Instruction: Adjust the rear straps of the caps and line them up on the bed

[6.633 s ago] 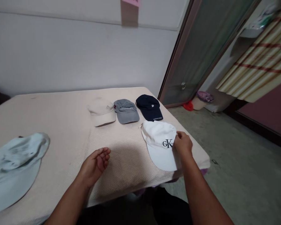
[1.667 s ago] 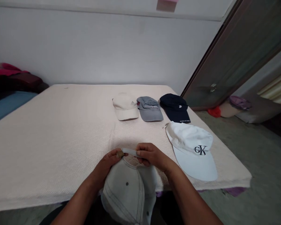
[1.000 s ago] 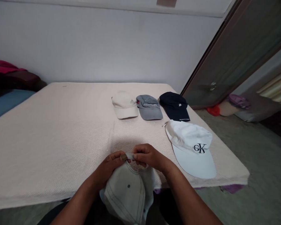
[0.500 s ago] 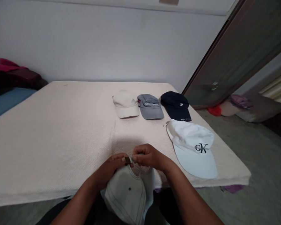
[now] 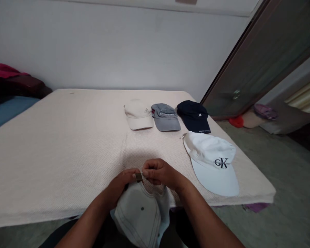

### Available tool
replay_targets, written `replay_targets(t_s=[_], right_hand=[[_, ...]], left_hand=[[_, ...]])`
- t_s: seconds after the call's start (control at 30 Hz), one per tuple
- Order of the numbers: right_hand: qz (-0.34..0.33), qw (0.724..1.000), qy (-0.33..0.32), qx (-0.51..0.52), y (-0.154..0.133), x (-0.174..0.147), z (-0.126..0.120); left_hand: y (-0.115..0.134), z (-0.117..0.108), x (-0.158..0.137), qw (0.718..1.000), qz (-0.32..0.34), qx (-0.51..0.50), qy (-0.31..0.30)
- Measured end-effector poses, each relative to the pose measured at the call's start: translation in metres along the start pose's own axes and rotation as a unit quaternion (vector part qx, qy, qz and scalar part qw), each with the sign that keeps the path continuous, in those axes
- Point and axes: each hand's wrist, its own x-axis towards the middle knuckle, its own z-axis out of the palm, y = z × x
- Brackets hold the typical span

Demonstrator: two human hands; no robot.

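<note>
A pale baseball cap point(image 5: 138, 215) is held at the near edge of the bed, its back opening turned away from me. My left hand point(image 5: 121, 181) grips the cap's back strap beside a small brown buckle point(image 5: 138, 177). Close against it, my right hand point(image 5: 158, 172) pinches the strap's end, mostly hidden by the fingers. Right of my hands lies a white cap point(image 5: 209, 150) with black letters. Farther back sit a cream cap point(image 5: 138, 113), a grey cap point(image 5: 165, 117) and a navy cap point(image 5: 193, 115) in a row, brims toward me.
The caps rest on a bed with a cream textured cover point(image 5: 67, 155). Behind it stands a pale wall point(image 5: 119, 48). A dark sliding door point(image 5: 248, 69) is at the right, with a red item point(image 5: 236, 121) on the floor. Pink cloth point(image 5: 5, 70) lies at far left.
My right hand has shifted slightly left, nearer the buckle and my left hand. The held cap has moved very little; the other caps lie as before.
</note>
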Motion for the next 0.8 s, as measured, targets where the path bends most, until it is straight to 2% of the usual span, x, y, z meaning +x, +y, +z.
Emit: replay_targets(t_s=[0.27,0.43,0.63,0.8], right_hand=[[-0.006,0.998,-0.008,0.065,0.003,0.002,0.004],[-0.002,0.999,-0.016,0.036,0.003,0.002,0.005],[-0.043,0.997,0.042,-0.040,-0.004,-0.003,-0.003],[-0.006,0.999,0.037,-0.008,-0.003,-0.007,-0.009]], left_hand=[[-0.006,-0.005,0.005,1.000,0.013,0.005,-0.028],[-0.005,-0.004,0.004,0.999,-0.003,-0.008,-0.038],[0.000,-0.007,0.000,0.996,0.010,-0.080,-0.044],[0.001,-0.007,0.000,0.993,0.006,-0.110,-0.035]])
